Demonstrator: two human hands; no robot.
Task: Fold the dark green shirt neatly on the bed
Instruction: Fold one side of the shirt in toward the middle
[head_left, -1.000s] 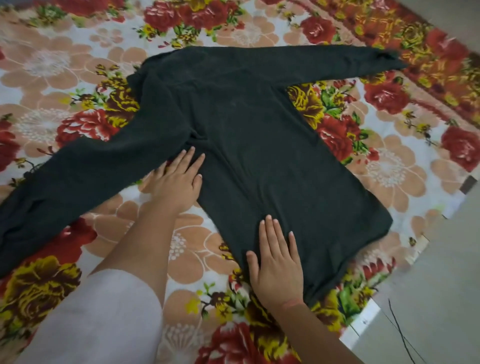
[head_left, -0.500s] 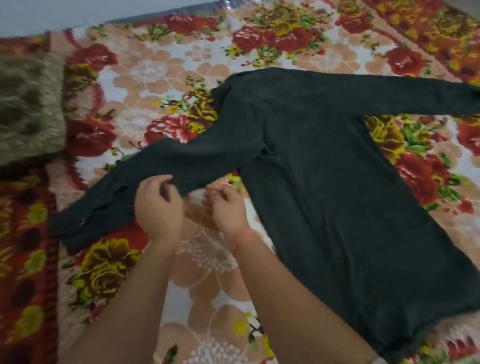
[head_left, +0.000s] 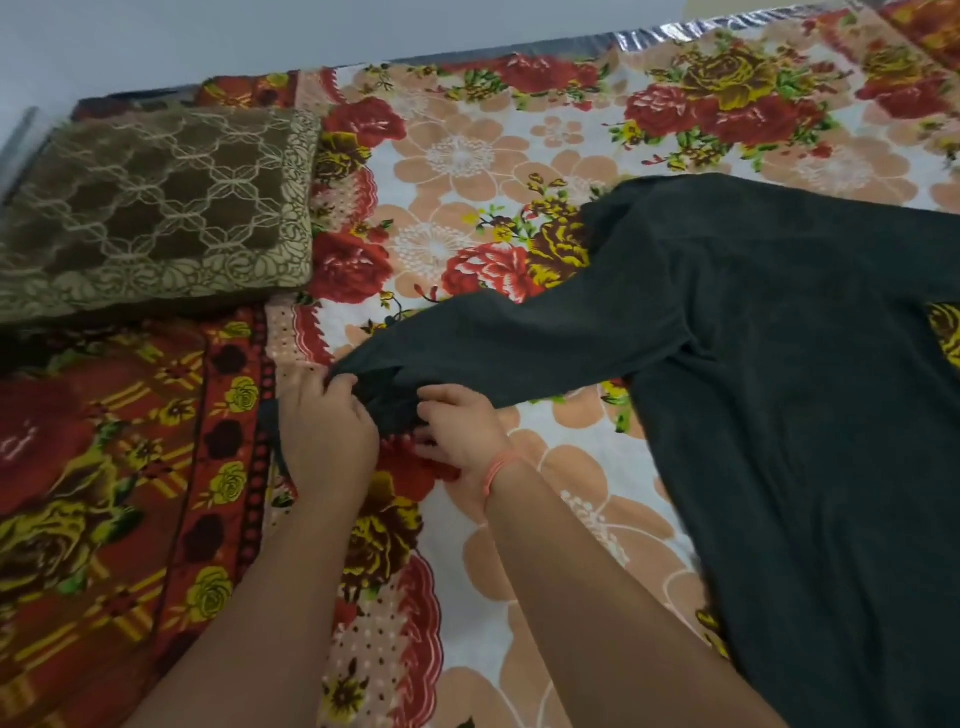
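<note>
At the cuff (head_left: 387, 397): left hand (head_left: 327, 436) and right hand (head_left: 457, 431), moved out from mid-sleeve, fingers curled pinching it.
Shirt: dark green shirt (head_left: 779, 338) flat on floral bedsheet (head_left: 467, 156), right.
Far left: brown cushion (head_left: 150, 208), well apart.

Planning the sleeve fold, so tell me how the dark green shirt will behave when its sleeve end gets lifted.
Likely floppy: the dark green shirt bunches where the left hand and right hand grip its cuff, so it should sag between holds. Probably light, since it lies thin and flat on the bedsheet. It looks matte, so unlikely to slip.
</note>
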